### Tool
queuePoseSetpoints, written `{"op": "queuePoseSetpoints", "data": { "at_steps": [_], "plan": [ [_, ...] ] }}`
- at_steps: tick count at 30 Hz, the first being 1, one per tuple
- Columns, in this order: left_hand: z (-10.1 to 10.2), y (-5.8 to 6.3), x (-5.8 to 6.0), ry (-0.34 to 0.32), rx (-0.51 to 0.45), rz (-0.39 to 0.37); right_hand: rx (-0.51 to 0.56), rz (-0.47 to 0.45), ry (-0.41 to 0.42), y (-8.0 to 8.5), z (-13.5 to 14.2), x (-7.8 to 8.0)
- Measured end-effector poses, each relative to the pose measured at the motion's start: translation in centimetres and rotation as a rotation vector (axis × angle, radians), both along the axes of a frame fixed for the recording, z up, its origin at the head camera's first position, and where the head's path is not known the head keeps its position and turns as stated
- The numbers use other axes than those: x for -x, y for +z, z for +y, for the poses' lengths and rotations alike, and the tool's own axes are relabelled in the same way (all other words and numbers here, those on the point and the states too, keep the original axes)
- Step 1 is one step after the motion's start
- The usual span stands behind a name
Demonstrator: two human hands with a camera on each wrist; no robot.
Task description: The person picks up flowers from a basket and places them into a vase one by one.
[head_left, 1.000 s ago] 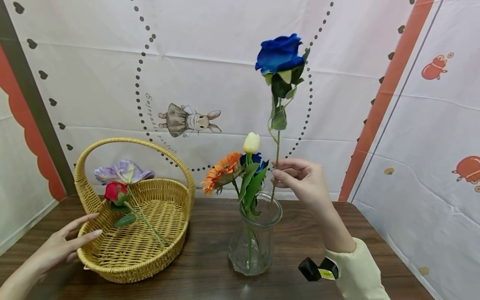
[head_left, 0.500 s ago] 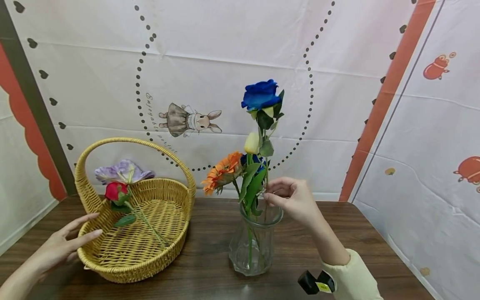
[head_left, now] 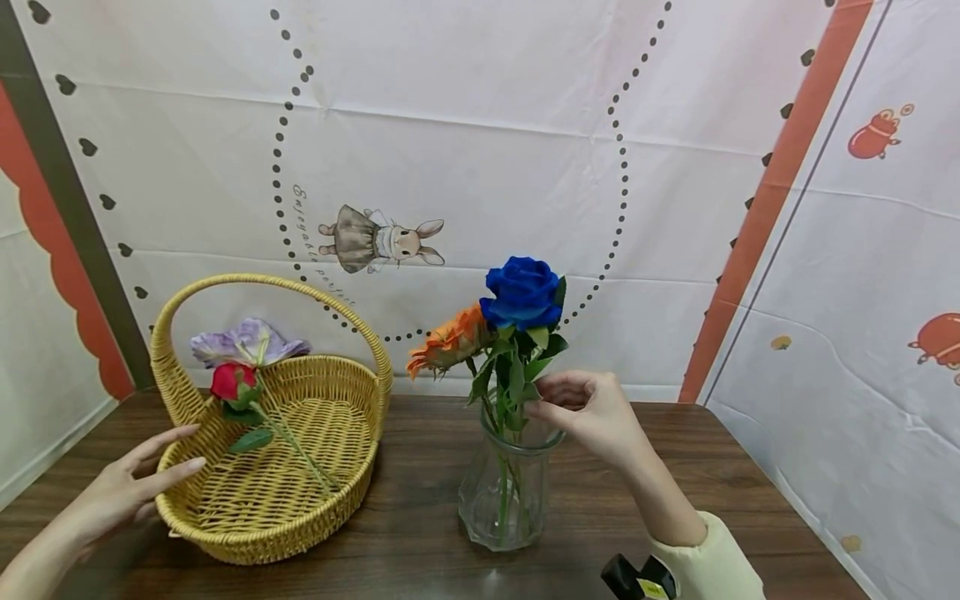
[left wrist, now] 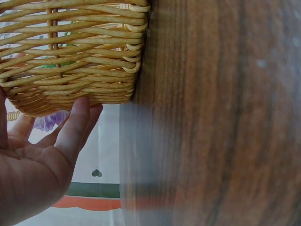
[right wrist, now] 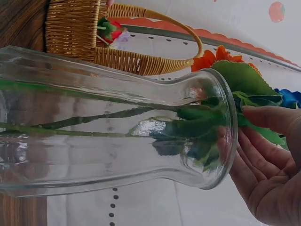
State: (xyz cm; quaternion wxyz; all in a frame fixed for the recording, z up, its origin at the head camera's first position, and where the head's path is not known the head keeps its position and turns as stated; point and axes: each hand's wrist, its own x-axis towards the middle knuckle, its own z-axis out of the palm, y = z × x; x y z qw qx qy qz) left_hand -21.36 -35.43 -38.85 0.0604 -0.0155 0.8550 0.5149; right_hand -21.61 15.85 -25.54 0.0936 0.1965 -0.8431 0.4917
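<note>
A blue rose stands in the glass vase, its bloom just above the leaves. My right hand pinches it low down among the leaves, right at the vase's mouth. In the right wrist view, thumb and fingers lie either side of green leaves near the glass rim. An orange flower leans out to the left. My left hand holds the near left rim of the yellow wicker basket. In the left wrist view, its fingertips touch the woven outer wall.
Inside the basket lie a red rose and a purple flower, stems crossing the weave. The basket's tall handle arches over them. A printed cloth hangs behind the dark wooden table.
My right hand has moved down and slightly left, lowering the blue rose into the vase. The bloom now covers the white tulip. My left hand and the basket have stayed put.
</note>
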Motion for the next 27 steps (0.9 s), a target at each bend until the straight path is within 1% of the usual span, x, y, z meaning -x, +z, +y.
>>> {"op": "queuePoseSetpoints", "data": {
  "at_steps": [4,8,14,18,23,27],
  "plan": [
    [0.0,0.1,0.0,0.004,0.025,0.008,0.01,-0.003,-0.006,0.0,0.0,0.0],
    [-0.1,0.2,0.0,0.005,0.035,0.01,0.024,0.0,-0.008,0.0,-0.5,0.3],
    [0.1,0.2,0.0,0.003,0.028,0.014,0.099,0.011,-0.014,0.0,-1.1,0.7],
    [0.1,0.4,-0.1,0.008,0.032,0.008,0.122,0.021,-0.011,0.0,-1.2,0.8],
    [0.1,0.5,-0.1,0.003,0.02,0.005,0.144,0.028,-0.037,0.2,-0.9,0.5],
    [0.2,0.4,-0.2,0.012,0.012,0.007,0.175,0.077,-0.028,0.6,-0.2,0.0]
  ]
}}
